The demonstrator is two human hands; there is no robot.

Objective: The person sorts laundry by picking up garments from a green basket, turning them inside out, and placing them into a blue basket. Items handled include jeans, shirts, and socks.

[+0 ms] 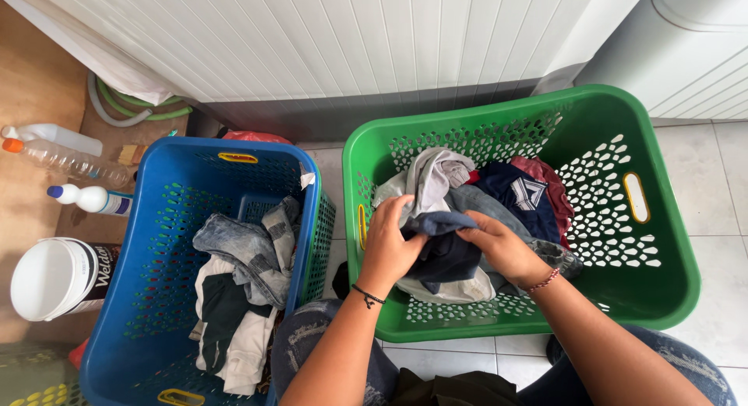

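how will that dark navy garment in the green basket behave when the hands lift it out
The dark navy garment will probably hang floppy: it already folds and bunches between the left hand and right hand. It looks like light fabric. It may drag neighbouring clothes along, since it lies tangled in the pile in the green basket.

A dark blue garment (446,254) is gripped by the left hand (387,246) and right hand (502,246) inside the green basket (662,219); left of that basket, 1 blue basket (148,242) is filled with denim.
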